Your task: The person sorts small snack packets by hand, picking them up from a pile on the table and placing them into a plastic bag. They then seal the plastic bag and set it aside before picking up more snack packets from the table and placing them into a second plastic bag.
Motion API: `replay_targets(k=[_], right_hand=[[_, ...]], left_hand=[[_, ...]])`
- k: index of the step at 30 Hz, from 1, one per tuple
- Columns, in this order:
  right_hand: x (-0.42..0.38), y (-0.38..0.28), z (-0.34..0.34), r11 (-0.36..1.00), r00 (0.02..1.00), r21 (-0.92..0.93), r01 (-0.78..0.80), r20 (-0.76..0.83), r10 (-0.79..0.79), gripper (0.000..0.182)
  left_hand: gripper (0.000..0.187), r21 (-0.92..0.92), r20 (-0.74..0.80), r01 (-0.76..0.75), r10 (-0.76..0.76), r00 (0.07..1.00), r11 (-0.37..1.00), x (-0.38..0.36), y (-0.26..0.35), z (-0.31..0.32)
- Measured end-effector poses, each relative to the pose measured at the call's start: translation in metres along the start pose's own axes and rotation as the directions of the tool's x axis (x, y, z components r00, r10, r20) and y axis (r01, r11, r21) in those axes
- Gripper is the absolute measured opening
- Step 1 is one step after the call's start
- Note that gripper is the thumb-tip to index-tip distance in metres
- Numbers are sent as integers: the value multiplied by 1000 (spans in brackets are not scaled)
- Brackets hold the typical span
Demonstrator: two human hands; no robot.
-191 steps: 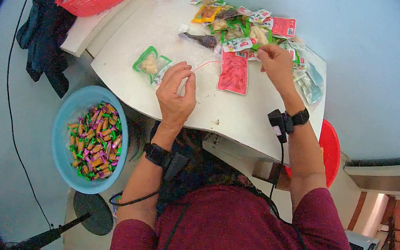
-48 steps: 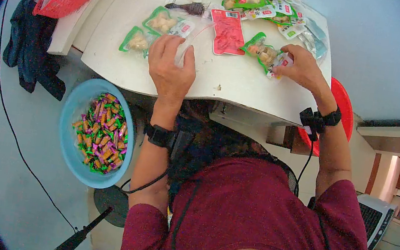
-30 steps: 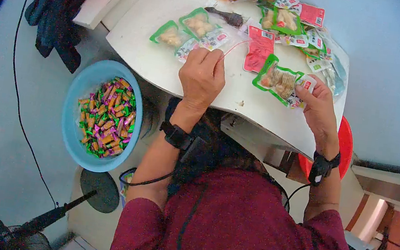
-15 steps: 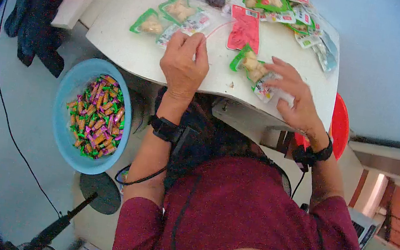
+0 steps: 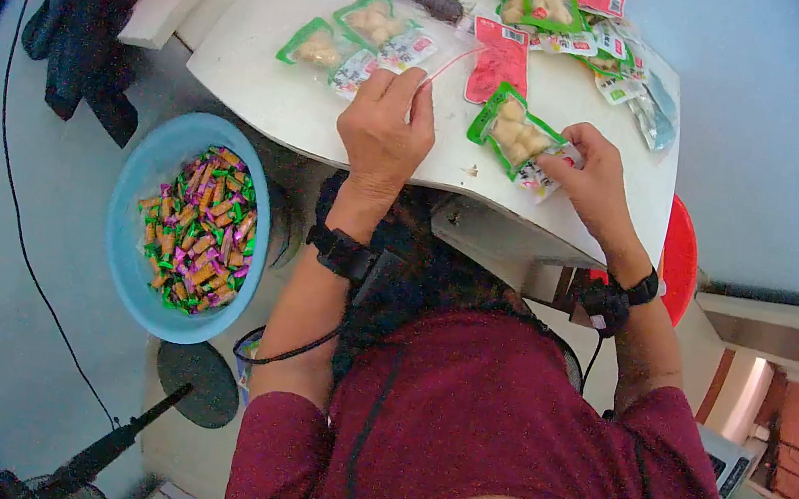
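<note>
My left hand (image 5: 387,132) is closed, pinching the edge of a clear zip bag (image 5: 452,63) with a red strip along its mouth. Inside or under that clear plastic lie two green-edged snack packets, one nearer (image 5: 317,49) and one farther (image 5: 373,20), with pale pieces showing. Thumb and fingers of my right hand (image 5: 594,179) grip the right end of another green-edged snack packet (image 5: 520,134), near the table's front edge. A white printed part shows beneath that packet. Between the hands, a red packet (image 5: 500,61) lies flat a little farther back.
Several mixed snack packets (image 5: 607,50) are heaped at the back right of the white table (image 5: 266,111). A dark packet (image 5: 427,3) lies behind the bag. Left of the table stands a blue basin (image 5: 123,243) of wrapped candies; a red basin (image 5: 681,256) is at the right.
My right hand has gone from spread fingers over the green-edged packet to gripping its end. My left hand keeps its pinch on the zip bag. The whole view has shifted slightly.
</note>
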State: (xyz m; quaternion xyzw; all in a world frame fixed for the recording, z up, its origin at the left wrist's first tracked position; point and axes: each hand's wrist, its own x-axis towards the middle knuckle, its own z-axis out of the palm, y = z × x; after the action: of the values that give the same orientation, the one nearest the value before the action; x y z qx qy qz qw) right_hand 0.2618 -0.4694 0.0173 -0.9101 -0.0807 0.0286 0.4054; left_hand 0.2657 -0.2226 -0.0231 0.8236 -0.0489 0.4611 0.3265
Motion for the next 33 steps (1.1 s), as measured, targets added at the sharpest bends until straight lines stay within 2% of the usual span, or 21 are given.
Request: replay_targets(k=[2, 4, 7, 10, 16, 20, 22, 25, 28, 31, 33], right_hand=[[2, -3, 2, 966, 999, 254, -45, 22, 40, 32], [2, -15, 6, 861, 993, 496, -115, 85, 83, 26], [11, -21, 17, 692, 979, 695, -193, 185, 88, 22], [19, -38, 32, 522, 962, 809, -272, 246, 119, 24], [38, -54, 62, 378, 957, 884, -275, 288, 25, 30], [50, -66, 79, 380, 951, 883, -276, 309, -28, 29], [59, -70, 86, 374, 940, 886, -273, 329, -92, 28], [76, -67, 97, 575, 939, 791, -211, 328, -108, 27], [83, -84, 114, 338, 914, 908, -247, 334, -229, 25], [93, -84, 127, 278, 877, 882, -382, 440, -191, 26], [100, -82, 137, 245, 863, 891, -382, 439, -249, 23]], left_hand=[[15, 12, 34, 25, -26, 999, 1000, 0, 1, -3], [15, 7, 31, 27, -27, 999, 1000, 1, 1, -4], [14, -28, 29, 36, -35, 999, 999, 1, 3, -6], [14, -81, 28, 50, -48, 998, 995, 0, 4, -6], [14, -120, 9, 37, -37, 999, 992, 2, 3, -9], [14, -184, -8, 116, -120, 993, 976, 3, 2, -8], [13, -155, -23, 96, -100, 995, 983, 3, 3, -10], [12, -125, -31, 68, -72, 997, 990, 3, 2, -10], [12, -87, -53, 11, -16, 998, 996, 3, 1, -12], [13, -54, -103, -37, 31, 994, 998, 8, -1, -14], [15, -91, -139, -25, 12, 990, 995, 9, -3, -14]])
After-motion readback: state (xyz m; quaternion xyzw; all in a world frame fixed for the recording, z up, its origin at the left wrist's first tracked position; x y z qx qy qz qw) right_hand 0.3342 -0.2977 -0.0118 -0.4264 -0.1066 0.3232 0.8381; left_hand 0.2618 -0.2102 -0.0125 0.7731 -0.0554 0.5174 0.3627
